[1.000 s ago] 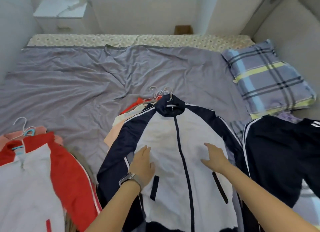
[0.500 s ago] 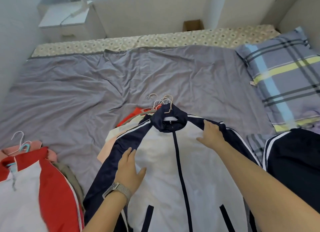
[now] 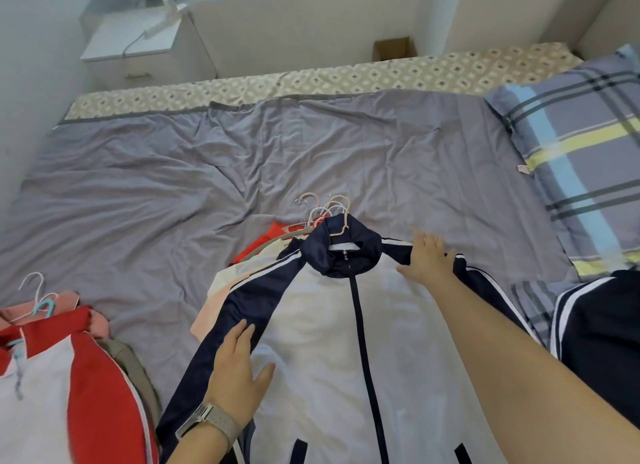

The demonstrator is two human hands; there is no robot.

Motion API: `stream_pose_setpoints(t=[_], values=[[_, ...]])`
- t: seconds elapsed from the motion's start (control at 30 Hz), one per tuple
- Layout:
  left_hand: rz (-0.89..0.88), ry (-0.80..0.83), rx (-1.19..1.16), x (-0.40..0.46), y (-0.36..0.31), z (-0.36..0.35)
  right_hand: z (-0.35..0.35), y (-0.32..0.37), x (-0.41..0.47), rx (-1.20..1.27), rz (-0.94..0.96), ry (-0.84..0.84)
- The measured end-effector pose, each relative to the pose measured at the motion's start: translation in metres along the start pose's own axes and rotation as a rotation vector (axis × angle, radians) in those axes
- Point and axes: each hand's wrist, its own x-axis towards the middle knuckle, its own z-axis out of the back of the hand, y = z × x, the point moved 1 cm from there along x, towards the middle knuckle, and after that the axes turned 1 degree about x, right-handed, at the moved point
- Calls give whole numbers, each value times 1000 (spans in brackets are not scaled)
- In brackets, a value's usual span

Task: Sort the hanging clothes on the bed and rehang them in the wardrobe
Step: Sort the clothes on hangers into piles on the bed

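While no brand or writing can be read on it, the navy-and-white zip-front track jacket (image 3: 322, 352) lies face up on the wrinkled grey bedsheet (image 3: 180, 186) — collar up, white stripes down its sleeves, pale hanger hooks (image 3: 329, 209) just beyond its collar. The left hand (image 3: 239, 366) rests flat, fingers straight, on its left sleeve; the right hand (image 3: 427, 261) presses spread on its right shoulder.

Legible text: none. The small tag at the edge of the plaid pillow (image 3: 585, 172), right of the bed sheet (image 3: 242, 172), is too small to read.
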Motion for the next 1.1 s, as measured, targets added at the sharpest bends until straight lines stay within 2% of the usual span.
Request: stream_pose_setpoints(t=[0.07, 0.13, 0.27, 0.43, 0.53, 0.67, 0.73, 0.83, 1.1], values=[[-1, -23, 8, 3, 1, 1, 1, -3, 9, 52, 25, 130], [-2, -29, 4, 5, -1, -2, -2, 2, 3, 154, 117, 134], [-17, -27, -35, 2, -17, -11, -10, 8, -38, 292, 217, -48], [-129, -40, -41, 4, -38, -10, -7, 1, -105, 363, 104, -306], [-206, -121, -55, 5, -51, -1, 0, -4, -135, 387, 251, -402], [-247, -238, 11, 8, -61, 10, 16, -18, -168, 372, 443, -382], [-183, -179, 84, 0, -68, 16, 25, -26, -186, 429, 434, -378], [-128, -76, 59, -25, -78, 24, 35, -37, -213, 479, 369, -359], [-239, -258, -96, -109, -79, 71, 66, -33, -317, 558, 338, -401]])
